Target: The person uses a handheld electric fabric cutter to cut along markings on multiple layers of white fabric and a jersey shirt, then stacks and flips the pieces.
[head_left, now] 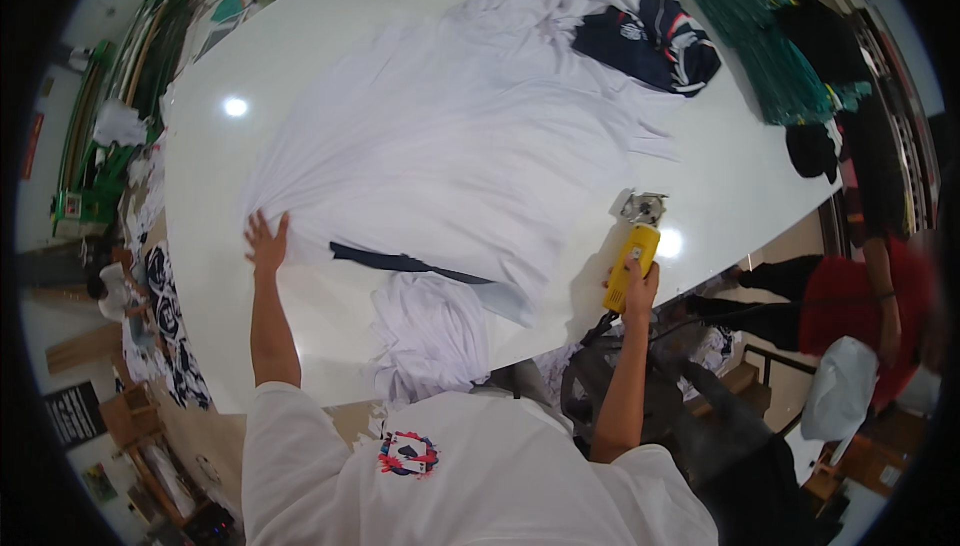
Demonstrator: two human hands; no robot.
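Observation:
A large sheet of thin white fabric [440,136] lies spread in folds over the white table [210,166]. My left hand [266,242] rests with fingers spread on the fabric's left edge, where creases fan out. In my right hand [640,284] is a yellow handheld electric rotary fabric cutter [632,256], gripped around its body. Its metal cutting head [644,209] points away from me, to the right of the fabric and apart from it. A dark navy strip [400,261] lies along the fabric's near edge. Closer to me sits a bunched white cloth pile [430,331].
Navy garment pieces with red and white trim [645,41] lie at the far right of the table. Green plastic-looking bundles [750,26] are beyond them. A person in red [850,296] stands at the right, beside a white bag [842,386]. Fabric scraps [165,316] litter the left side.

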